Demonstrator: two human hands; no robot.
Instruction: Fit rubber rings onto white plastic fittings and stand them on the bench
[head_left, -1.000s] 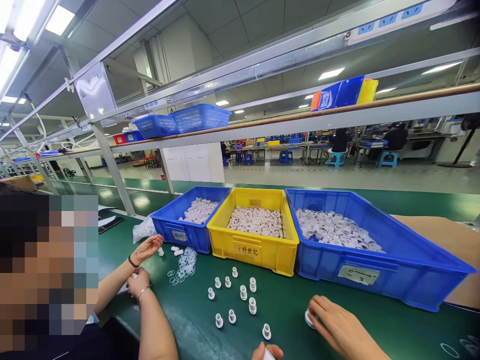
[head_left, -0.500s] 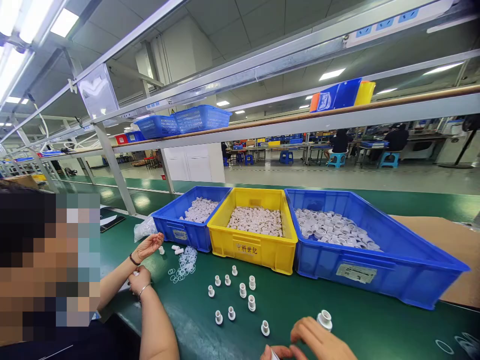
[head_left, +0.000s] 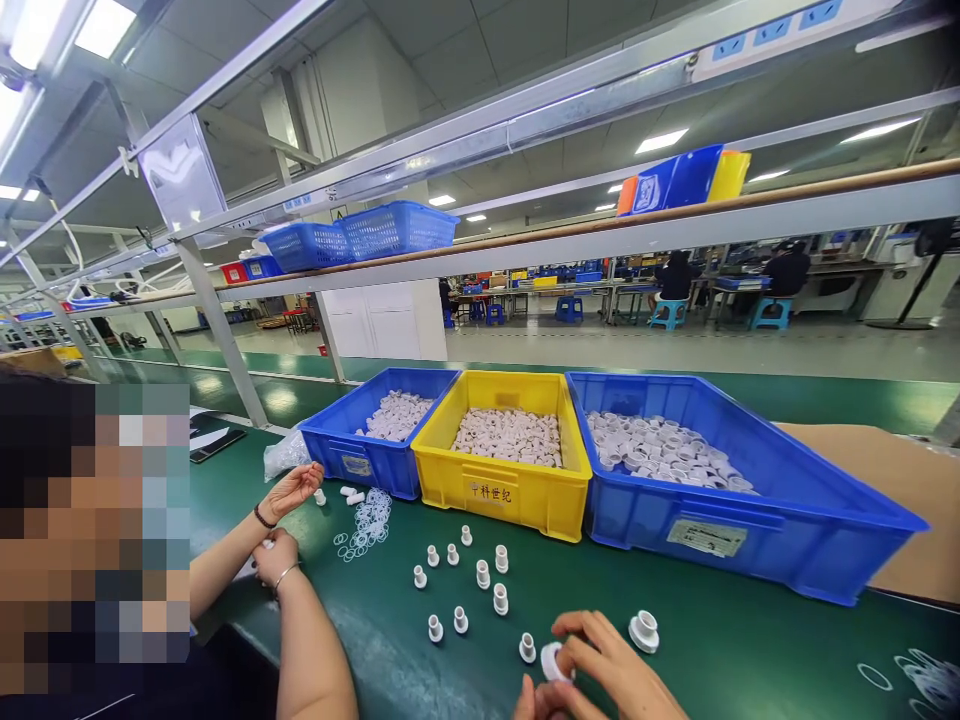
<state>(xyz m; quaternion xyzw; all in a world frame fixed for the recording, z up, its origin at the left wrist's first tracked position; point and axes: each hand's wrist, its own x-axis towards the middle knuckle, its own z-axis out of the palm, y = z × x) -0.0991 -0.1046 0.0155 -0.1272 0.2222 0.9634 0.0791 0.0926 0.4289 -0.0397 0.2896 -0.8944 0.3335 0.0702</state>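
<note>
White fitting point(head_left: 553, 662) between both hands' fingertips point(head_left: 571, 664)

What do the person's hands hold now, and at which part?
The right hand pinches a white round cap by its rim; the left hand meets it from below.

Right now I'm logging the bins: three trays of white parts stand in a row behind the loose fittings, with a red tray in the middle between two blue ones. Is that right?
Not quite. In the head view the middle tray is yellow, not red. It does stand between the small blue tray and the large blue tray, and all three hold white parts, behind the loose white fittings.
</note>
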